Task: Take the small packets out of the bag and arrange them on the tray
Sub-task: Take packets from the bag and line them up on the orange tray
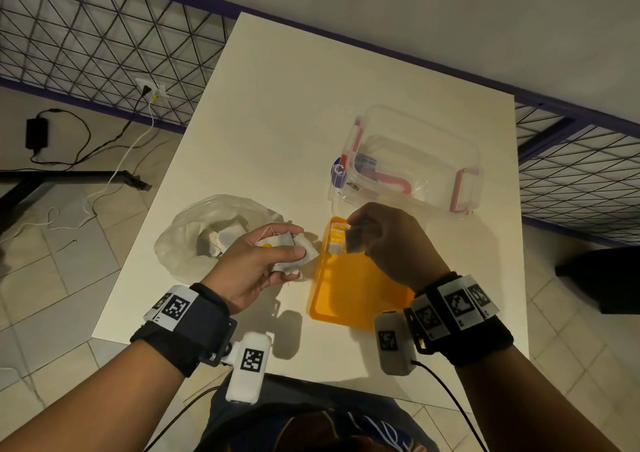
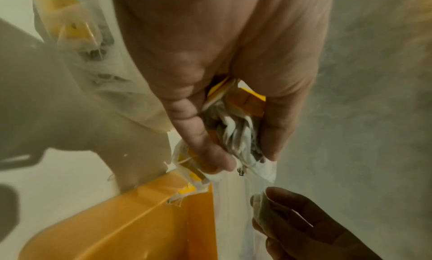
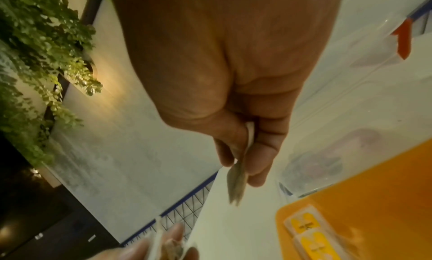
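An orange tray (image 1: 349, 299) lies on the white table, with two packets (image 1: 335, 238) bearing yellow labels at its far left corner. My right hand (image 1: 360, 233) hovers over that corner and pinches one small packet (image 3: 237, 182) between thumb and fingers. My left hand (image 1: 277, 254), just left of the tray, grips a bunch of several white packets (image 2: 233, 132) with yellow tags. The crumpled clear plastic bag (image 1: 207, 229) lies open further left, with more packets (image 1: 225, 236) inside.
A clear plastic box (image 1: 415, 160) with pink clips stands behind the tray. The white table (image 1: 294, 122) ends near a wire mesh fence (image 1: 86, 28) at the back. Cables and a power adapter (image 1: 36, 134) lie on the tiled floor at left.
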`<state>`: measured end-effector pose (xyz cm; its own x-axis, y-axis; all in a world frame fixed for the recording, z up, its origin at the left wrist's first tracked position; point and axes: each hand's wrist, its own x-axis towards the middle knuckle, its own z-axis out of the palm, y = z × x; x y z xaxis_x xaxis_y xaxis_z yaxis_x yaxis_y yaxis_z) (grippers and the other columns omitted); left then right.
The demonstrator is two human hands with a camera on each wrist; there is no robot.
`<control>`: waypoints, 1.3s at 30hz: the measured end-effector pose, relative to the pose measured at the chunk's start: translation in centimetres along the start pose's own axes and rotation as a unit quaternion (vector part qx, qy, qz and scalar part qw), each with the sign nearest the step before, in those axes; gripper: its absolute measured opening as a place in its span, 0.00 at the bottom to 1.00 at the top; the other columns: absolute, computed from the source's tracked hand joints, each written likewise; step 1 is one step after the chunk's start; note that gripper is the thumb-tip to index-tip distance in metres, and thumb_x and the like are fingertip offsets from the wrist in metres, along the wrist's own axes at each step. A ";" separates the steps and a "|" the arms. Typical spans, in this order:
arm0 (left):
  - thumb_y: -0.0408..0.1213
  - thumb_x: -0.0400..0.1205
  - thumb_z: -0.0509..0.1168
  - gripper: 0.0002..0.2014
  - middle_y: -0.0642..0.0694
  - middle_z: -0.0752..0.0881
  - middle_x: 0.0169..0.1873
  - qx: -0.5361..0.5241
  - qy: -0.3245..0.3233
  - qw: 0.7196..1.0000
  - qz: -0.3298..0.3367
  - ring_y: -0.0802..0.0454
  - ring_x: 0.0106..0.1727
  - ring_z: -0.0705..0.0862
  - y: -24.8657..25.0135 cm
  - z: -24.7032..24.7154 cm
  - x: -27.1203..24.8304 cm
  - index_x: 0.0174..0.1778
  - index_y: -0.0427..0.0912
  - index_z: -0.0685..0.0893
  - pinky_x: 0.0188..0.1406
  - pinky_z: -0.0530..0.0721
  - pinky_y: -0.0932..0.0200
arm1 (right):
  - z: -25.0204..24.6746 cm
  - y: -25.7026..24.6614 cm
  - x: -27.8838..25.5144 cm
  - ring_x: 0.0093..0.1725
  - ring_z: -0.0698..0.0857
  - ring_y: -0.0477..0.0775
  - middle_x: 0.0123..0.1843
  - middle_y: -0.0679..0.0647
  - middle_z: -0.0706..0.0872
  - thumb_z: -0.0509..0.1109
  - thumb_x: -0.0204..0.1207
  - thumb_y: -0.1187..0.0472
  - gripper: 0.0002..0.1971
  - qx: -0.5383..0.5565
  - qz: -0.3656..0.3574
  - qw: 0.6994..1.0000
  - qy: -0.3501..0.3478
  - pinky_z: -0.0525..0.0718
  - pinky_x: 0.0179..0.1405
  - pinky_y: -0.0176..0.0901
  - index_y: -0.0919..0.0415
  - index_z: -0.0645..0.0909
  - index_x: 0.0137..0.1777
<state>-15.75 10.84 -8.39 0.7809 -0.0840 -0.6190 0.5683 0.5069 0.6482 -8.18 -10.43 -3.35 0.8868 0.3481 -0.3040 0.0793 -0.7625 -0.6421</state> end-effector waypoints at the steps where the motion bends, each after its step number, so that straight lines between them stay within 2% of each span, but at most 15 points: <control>1: 0.26 0.71 0.76 0.20 0.42 0.88 0.55 0.004 0.007 1.000 0.000 0.45 0.46 0.89 0.0 -0.2 0.0 0.60 0.38 0.87 0.42 0.90 0.54 | -0.1 0.2 -0.1 0.49 0.86 0.52 0.51 0.54 0.89 0.67 0.77 0.73 0.14 -0.010 0.002 1.000 0.008 0.88 0.52 0.48 0.60 0.85 0.59; 4: 0.24 0.73 0.75 0.20 0.40 0.89 0.50 0.013 0.026 1.000 0.001 0.44 0.44 0.88 0.0 -0.6 0.2 0.61 0.37 0.87 0.42 0.89 0.54 | 0.3 1.3 -0.2 0.51 0.86 0.56 0.54 0.57 0.88 0.71 0.76 0.70 0.17 -0.021 0.027 0.999 0.025 0.87 0.49 0.45 0.59 0.81 0.64; 7: 0.24 0.73 0.75 0.19 0.39 0.89 0.49 0.018 0.038 0.999 0.004 0.42 0.45 0.88 0.0 -1.0 0.3 0.61 0.36 0.87 0.42 0.90 0.53 | 0.8 2.2 -0.3 0.49 0.87 0.55 0.52 0.55 0.88 0.75 0.75 0.67 0.17 -0.035 0.050 0.997 0.037 0.87 0.47 0.43 0.59 0.79 0.63; 10: 0.24 0.73 0.75 0.19 0.38 0.88 0.52 0.027 0.042 0.999 0.004 0.41 0.48 0.88 -0.3 -1.1 0.3 0.60 0.37 0.87 0.46 0.89 0.51 | 1.1 2.7 -0.4 0.44 0.86 0.52 0.45 0.51 0.86 0.78 0.73 0.64 0.13 -0.045 0.074 0.995 0.038 0.85 0.42 0.39 0.58 0.81 0.55; 12: 0.24 0.73 0.76 0.18 0.38 0.88 0.54 0.040 0.042 0.998 0.003 0.42 0.48 0.89 -0.4 -1.0 0.3 0.59 0.38 0.88 0.47 0.89 0.50 | 1.2 2.9 -0.3 0.40 0.84 0.52 0.40 0.50 0.85 0.78 0.73 0.63 0.07 -0.062 0.080 0.994 0.040 0.79 0.34 0.34 0.57 0.82 0.46; 15: 0.24 0.73 0.76 0.18 0.38 0.88 0.56 0.050 0.041 0.998 0.005 0.42 0.49 0.90 -0.5 -0.8 0.3 0.58 0.38 0.88 0.45 0.89 0.52 | 1.3 3.1 -0.3 0.34 0.82 0.48 0.35 0.49 0.85 0.78 0.74 0.58 0.07 -0.077 0.076 0.994 0.026 0.69 0.27 0.32 0.56 0.83 0.38; 18: 0.24 0.73 0.76 0.18 0.37 0.88 0.57 0.054 0.041 0.998 0.005 0.42 0.49 0.90 -0.4 -0.8 0.3 0.58 0.39 0.88 0.46 0.89 0.51 | 1.7 3.2 -0.3 0.35 0.84 0.45 0.38 0.48 0.88 0.79 0.74 0.54 0.06 -0.077 0.059 0.995 0.010 0.74 0.31 0.32 0.54 0.86 0.40; 21: 0.23 0.73 0.75 0.18 0.37 0.89 0.55 0.057 0.041 0.998 0.003 0.43 0.48 0.90 -0.3 -0.9 0.2 0.59 0.38 0.88 0.46 0.89 0.51 | 2.1 3.7 -0.3 0.34 0.86 0.46 0.41 0.48 0.90 0.77 0.77 0.57 0.03 -0.068 0.053 0.996 0.000 0.83 0.37 0.37 0.52 0.86 0.43; 23: 0.23 0.74 0.75 0.18 0.38 0.89 0.54 0.058 0.041 0.997 0.003 0.43 0.48 0.90 -0.3 -0.9 0.1 0.60 0.38 0.88 0.46 0.90 0.51 | 2.5 4.3 -0.1 0.37 0.87 0.49 0.43 0.52 0.90 0.74 0.79 0.64 0.02 -0.088 0.046 0.995 0.000 0.83 0.38 0.36 0.56 0.87 0.47; 25: 0.24 0.74 0.75 0.18 0.38 0.90 0.54 0.060 0.038 0.997 0.002 0.43 0.49 0.90 -0.3 -1.0 0.0 0.60 0.38 0.88 0.46 0.90 0.51 | 3.0 4.7 0.1 0.39 0.87 0.52 0.44 0.55 0.90 0.71 0.78 0.69 0.06 -0.115 0.051 0.992 0.002 0.85 0.39 0.39 0.59 0.87 0.49; 27: 0.24 0.74 0.75 0.18 0.39 0.90 0.54 0.063 0.040 0.997 0.001 0.44 0.49 0.90 -0.3 -1.0 0.0 0.60 0.39 0.88 0.46 0.90 0.52 | 3.6 4.9 0.2 0.40 0.86 0.52 0.44 0.55 0.90 0.70 0.78 0.69 0.07 -0.126 0.061 0.990 -0.004 0.85 0.38 0.40 0.59 0.87 0.49; 30: 0.24 0.74 0.75 0.18 0.40 0.90 0.54 0.067 0.043 0.997 0.001 0.45 0.48 0.90 -0.4 -1.1 0.0 0.59 0.39 0.88 0.46 0.89 0.52 | 4.1 4.7 0.3 0.39 0.85 0.50 0.43 0.52 0.88 0.70 0.79 0.66 0.05 -0.130 0.060 0.990 -0.008 0.78 0.33 0.34 0.58 0.86 0.48; 31: 0.24 0.74 0.75 0.18 0.40 0.90 0.54 0.067 0.043 0.997 0.001 0.45 0.48 0.90 -0.4 -1.1 0.0 0.59 0.39 0.88 0.45 0.89 0.52 | 4.2 4.6 0.3 0.40 0.85 0.50 0.44 0.52 0.88 0.70 0.80 0.65 0.04 -0.125 0.061 0.990 -0.009 0.79 0.34 0.34 0.57 0.86 0.49; 35: 0.24 0.74 0.75 0.17 0.40 0.90 0.52 0.067 0.045 0.997 0.004 0.46 0.45 0.91 -0.4 -1.0 0.1 0.58 0.39 0.89 0.43 0.89 0.54 | 5.0 4.4 0.9 0.44 0.86 0.54 0.47 0.54 0.89 0.69 0.79 0.66 0.05 -0.121 0.064 0.988 -0.075 0.89 0.47 0.49 0.58 0.84 0.53; 39: 0.24 0.73 0.76 0.17 0.41 0.91 0.49 0.071 0.045 0.996 0.006 0.48 0.44 0.91 -0.5 -1.0 0.3 0.57 0.40 0.89 0.42 0.88 0.55 | 5.9 4.4 1.7 0.49 0.87 0.57 0.51 0.55 0.89 0.75 0.77 0.60 0.11 -0.117 0.077 0.985 -0.103 0.89 0.53 0.53 0.58 0.84 0.58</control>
<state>-16.07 11.42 -9.36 0.7653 0.0017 -0.6437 0.5946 0.3811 0.7079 -9.03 -9.98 -10.83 0.7872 0.3034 -0.5369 0.0748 -0.9112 -0.4052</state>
